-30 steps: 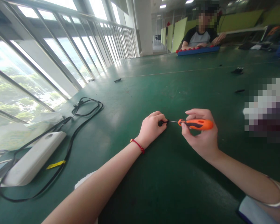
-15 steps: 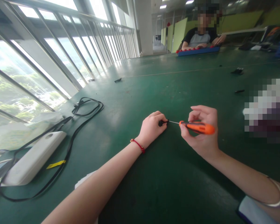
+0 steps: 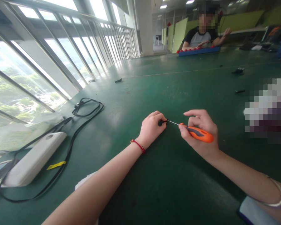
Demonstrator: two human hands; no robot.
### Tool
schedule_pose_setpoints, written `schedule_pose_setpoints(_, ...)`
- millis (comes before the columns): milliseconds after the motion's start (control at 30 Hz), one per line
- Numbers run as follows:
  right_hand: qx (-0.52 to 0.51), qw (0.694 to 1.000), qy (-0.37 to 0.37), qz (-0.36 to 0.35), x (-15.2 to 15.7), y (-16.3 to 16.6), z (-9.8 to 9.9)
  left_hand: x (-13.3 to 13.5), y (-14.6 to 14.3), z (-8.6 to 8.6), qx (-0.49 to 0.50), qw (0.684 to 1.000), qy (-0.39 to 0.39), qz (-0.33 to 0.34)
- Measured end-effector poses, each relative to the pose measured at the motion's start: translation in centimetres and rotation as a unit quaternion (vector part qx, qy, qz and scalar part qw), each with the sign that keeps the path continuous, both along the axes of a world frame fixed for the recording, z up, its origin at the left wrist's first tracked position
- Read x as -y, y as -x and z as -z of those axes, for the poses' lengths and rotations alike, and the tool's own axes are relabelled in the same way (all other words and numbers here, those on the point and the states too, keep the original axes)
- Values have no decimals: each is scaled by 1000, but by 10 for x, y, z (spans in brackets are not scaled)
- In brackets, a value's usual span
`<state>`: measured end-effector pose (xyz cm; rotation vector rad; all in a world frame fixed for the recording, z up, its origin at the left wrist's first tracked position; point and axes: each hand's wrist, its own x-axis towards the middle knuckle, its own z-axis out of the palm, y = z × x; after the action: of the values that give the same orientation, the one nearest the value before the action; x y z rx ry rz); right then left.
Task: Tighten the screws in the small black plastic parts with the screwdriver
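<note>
You're pinching a small black part [image 3: 161, 122] with your left hand [image 3: 151, 127], grasping an orange screwdriver [image 3: 200, 134] in your right hand [image 3: 204, 146]

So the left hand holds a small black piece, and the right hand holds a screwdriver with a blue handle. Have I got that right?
Not quite: the head view shows that the screwdriver has an orange handle with dark patches, not a blue one. The rest stands: the left hand holds the small black piece, and the right hand holds the screwdriver.

Left hand [image 3: 152, 127] angled rightward, fingers [image 3: 163, 117] pinched; right hand [image 3: 203, 147] half-curled, one finger [image 3: 194, 112] extended.
</note>
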<state>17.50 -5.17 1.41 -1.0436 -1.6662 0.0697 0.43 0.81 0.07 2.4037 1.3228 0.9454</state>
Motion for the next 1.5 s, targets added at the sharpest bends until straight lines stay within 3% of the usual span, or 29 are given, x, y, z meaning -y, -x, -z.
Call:
schedule_pose_setpoints(267,-42,999,-12,-1,-2,-2,4,0,0,-1,-4,1000,2,-23)
schedule_pose_setpoints(467,4,1000,27,13,0,0,1,0,-1,0,-2,1000,-3,-29)
schedule_pose_setpoints(1000,-34,999,-5,11,-1,-1,3,0,-1,-1,-2,1000,5,-28)
schedule_pose_setpoints(1167,18,1000,0,19,0,0,0,0,-1,-1,-2,1000,3,-25)
schedule_pose_setpoints(1367,-20,1000,-12,12,0,-2,3,0,-1,0,2,1000,3,-25)
schedule_pose_setpoints(1500,33,999,-5,11,1,0,0,0,-1,0,4,1000,3,-20)
